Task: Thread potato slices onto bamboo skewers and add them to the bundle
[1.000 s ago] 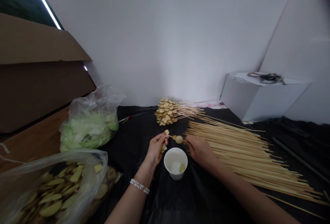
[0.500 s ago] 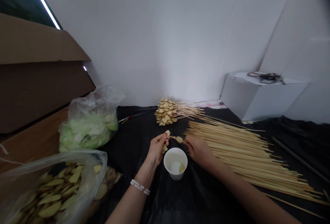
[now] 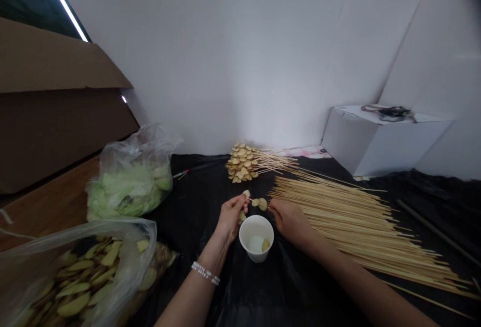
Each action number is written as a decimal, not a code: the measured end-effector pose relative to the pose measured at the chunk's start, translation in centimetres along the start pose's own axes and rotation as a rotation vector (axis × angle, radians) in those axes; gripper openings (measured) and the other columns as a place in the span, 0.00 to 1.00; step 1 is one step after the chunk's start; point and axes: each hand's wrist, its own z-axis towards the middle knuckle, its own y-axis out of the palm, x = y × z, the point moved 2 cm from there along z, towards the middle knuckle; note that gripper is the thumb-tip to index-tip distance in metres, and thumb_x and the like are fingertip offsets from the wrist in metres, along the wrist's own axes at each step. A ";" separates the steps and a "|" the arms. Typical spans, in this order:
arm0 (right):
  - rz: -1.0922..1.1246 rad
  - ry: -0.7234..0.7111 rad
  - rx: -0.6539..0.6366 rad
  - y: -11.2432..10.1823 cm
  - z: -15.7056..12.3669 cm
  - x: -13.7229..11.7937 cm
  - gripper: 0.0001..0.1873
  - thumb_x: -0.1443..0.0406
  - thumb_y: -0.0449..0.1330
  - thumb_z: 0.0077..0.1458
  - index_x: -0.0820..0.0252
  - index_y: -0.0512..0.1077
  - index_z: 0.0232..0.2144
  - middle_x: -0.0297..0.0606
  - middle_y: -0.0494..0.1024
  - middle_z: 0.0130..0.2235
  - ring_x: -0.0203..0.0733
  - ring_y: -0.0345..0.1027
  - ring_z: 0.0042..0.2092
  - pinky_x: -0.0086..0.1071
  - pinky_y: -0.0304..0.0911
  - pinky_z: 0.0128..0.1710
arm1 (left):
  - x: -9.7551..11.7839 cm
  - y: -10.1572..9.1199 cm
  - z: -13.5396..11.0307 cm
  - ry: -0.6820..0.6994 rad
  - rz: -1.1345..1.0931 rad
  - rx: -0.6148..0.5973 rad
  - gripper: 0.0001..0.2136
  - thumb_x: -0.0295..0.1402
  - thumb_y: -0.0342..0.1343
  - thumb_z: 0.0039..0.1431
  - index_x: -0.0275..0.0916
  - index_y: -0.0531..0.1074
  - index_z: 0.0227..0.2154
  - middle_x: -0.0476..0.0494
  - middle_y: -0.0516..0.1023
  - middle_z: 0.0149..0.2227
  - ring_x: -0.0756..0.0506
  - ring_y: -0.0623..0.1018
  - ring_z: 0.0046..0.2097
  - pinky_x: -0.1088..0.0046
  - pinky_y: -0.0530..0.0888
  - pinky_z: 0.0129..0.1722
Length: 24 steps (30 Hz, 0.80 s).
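Note:
Between my hands is a thin wooden skewer with two potato slices (image 3: 259, 203) threaded on it. My right hand (image 3: 288, 219) is closed round the skewer just right of those slices. Pinched in my left hand (image 3: 231, 215) is another potato slice (image 3: 246, 194), at the skewer's left tip. A further pale slice (image 3: 241, 216) shows under the left fingers; whether they grip it is unclear. Just below the skewer stands a white paper cup (image 3: 256, 231) with a potato slice (image 3: 265, 244) inside.
Finished potato skewers (image 3: 242, 161) lie heaped by the wall. Loose bamboo skewers (image 3: 349, 216) spread to the right. At left are an open bag of potato slices (image 3: 82, 282) and a bag of shredded cabbage (image 3: 130, 189). A white box (image 3: 387, 139) stands back right.
The slices on the skewer have turned and now show two separate flat faces. Both hands keep nearly the same place.

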 end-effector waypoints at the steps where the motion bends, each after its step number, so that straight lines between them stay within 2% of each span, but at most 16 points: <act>1: -0.011 -0.007 0.008 0.1 0.0 0.0 0.11 0.67 0.48 0.60 0.59 0.65 0.26 0.37 0.74 0.28 0.36 0.63 0.30 0.29 0.47 0.30 | 0.0 0.0 0.0 0.000 0.001 0.002 0.19 0.42 0.71 0.29 0.31 0.76 0.21 0.49 0.72 0.20 0.57 0.65 0.20 0.83 0.61 0.20; 4: -0.013 -0.006 0.012 0.2 -0.2 -0.1 0.10 0.70 0.48 0.60 0.59 0.65 0.27 0.37 0.73 0.28 0.36 0.63 0.29 0.29 0.47 0.30 | 0.0 0.1 -0.1 0.000 0.020 0.006 0.19 0.42 0.71 0.29 0.31 0.76 0.21 0.48 0.71 0.19 0.57 0.65 0.20 0.82 0.61 0.19; 12: 0.187 0.046 -0.027 -0.2 0.4 0.0 0.12 0.69 0.49 0.59 0.59 0.66 0.24 0.34 0.73 0.25 0.35 0.63 0.28 0.27 0.49 0.29 | -0.6 0.4 -0.1 -0.037 0.055 -0.068 0.19 0.44 0.70 0.32 0.32 0.75 0.19 0.51 0.68 0.16 0.56 0.64 0.18 0.81 0.60 0.19; 17: 0.131 0.014 0.021 -0.3 0.2 -0.3 0.12 0.67 0.48 0.60 0.59 0.66 0.25 0.35 0.73 0.27 0.36 0.63 0.29 0.28 0.49 0.30 | -0.3 0.4 -0.2 -0.044 0.037 -0.025 0.18 0.42 0.71 0.30 0.32 0.75 0.20 0.50 0.70 0.18 0.57 0.64 0.19 0.81 0.60 0.19; 24: 0.034 -0.020 0.043 -0.4 0.0 -0.5 0.11 0.68 0.47 0.61 0.58 0.66 0.28 0.36 0.73 0.29 0.37 0.63 0.31 0.29 0.50 0.32 | 0.2 0.6 -0.6 -0.093 0.002 -0.031 0.16 0.40 0.71 0.33 0.32 0.76 0.21 0.52 0.68 0.18 0.58 0.64 0.18 0.82 0.59 0.18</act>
